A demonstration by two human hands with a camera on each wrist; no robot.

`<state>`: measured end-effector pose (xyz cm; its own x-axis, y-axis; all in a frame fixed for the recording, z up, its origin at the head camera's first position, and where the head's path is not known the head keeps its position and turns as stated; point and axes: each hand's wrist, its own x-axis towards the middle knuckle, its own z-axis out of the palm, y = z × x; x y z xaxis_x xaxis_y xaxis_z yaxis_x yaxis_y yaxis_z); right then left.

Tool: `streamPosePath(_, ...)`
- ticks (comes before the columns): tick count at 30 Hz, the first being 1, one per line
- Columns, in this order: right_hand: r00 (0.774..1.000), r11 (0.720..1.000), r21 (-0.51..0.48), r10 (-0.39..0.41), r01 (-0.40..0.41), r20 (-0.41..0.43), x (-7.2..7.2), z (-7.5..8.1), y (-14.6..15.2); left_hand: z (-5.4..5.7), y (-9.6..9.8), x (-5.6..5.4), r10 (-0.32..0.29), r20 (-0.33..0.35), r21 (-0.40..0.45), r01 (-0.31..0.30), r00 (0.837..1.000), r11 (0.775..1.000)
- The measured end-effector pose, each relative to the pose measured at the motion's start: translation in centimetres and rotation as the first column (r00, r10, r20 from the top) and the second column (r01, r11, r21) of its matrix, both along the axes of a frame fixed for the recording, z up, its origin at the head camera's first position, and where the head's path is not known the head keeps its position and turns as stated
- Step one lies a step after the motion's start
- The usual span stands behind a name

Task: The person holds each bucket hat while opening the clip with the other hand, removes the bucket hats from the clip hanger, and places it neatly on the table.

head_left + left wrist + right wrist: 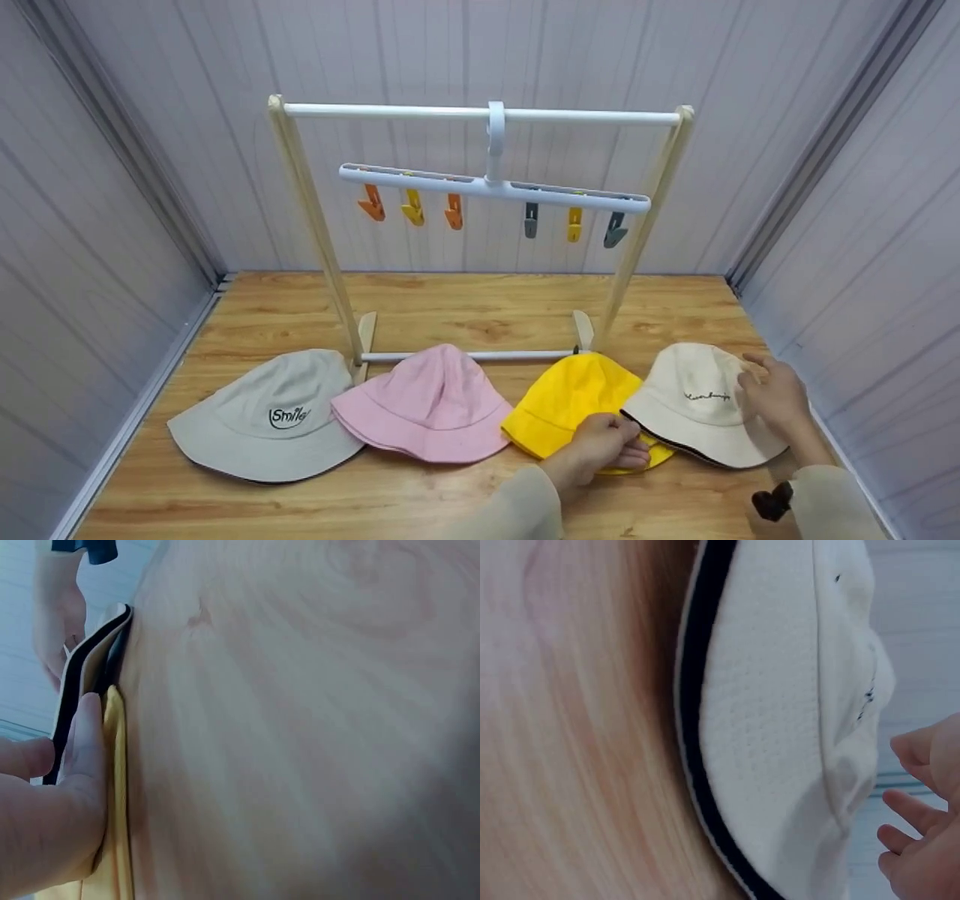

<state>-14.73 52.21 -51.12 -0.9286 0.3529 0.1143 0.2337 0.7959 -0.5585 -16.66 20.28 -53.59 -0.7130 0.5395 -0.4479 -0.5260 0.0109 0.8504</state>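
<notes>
A cream bucket hat (675,420) with small dark script and a dark underside lies at the right of the row. Its left brim edge runs between the thumb and fingers of my left hand (606,444), which pinches it; those fingers lie under the brim, over the yellow bucket hat (559,405). In the left wrist view the brim (73,679) shows its dark lining beside the left thumb. My right hand (776,397) is at the cream hat's right side, fingers spread and slightly bent. In the right wrist view these fingers (911,814) stand apart from the crown.
To the left lie a pink bucket hat (431,409) and a grey bucket hat (262,420) marked "Smile". Behind them stands a wooden rack (322,225) with a white hanger (427,182) bearing several coloured clips (454,212). Panelled walls (862,247) close in the wooden table.
</notes>
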Motion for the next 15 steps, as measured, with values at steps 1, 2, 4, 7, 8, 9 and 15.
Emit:
streamPosePath(1, 1.0, 1.0, 0.009, 0.018, -0.018, -0.014, 0.2, 0.3, -0.3, 0.2, -0.7, -0.3, -0.011, -0.004, -0.002, 0.011, 1.0, 1.0)
streamPosePath(2, 0.999, 0.999, 0.02, 0.036, -0.035, -0.03, 0.4, 0.6, -0.6, 0.4, -1.3, -0.6, -0.015, -0.008, -0.002, 0.015, 1.0, 1.0)
streamPosePath(4, 0.996, 0.998, 0.017, 0.066, -0.065, -0.052, 1.0, 1.2, -1.3, 1.0, -3.0, -1.2, -0.022, -0.037, -0.006, 0.022, 0.999, 1.0)
streamPosePath(7, 0.992, 0.994, -0.018, 0.102, -0.104, -0.07, 2.0, 2.1, -2.3, 2.0, -5.6, -2.4, -0.034, -0.118, -0.003, 0.034, 0.992, 0.999)
streamPosePath(8, 0.991, 0.994, -0.025, 0.109, -0.111, -0.079, 2.3, 2.3, -2.6, 2.4, -6.5, -2.8, -0.042, -0.144, -0.001, 0.042, 0.989, 0.999)
streamPosePath(9, 0.99, 0.993, -0.031, 0.114, -0.117, -0.087, 2.6, 2.6, -2.9, 2.7, -7.4, -3.3, -0.051, -0.171, 0.003, 0.052, 0.984, 0.999)
streamPosePath(15, 0.978, 0.99, -0.015, 0.136, -0.14, -0.157, 4.0, 3.5, -4.8, 5.0, -13.5, -5.1, -0.022, -0.301, -0.023, 0.016, 0.954, 1.0)
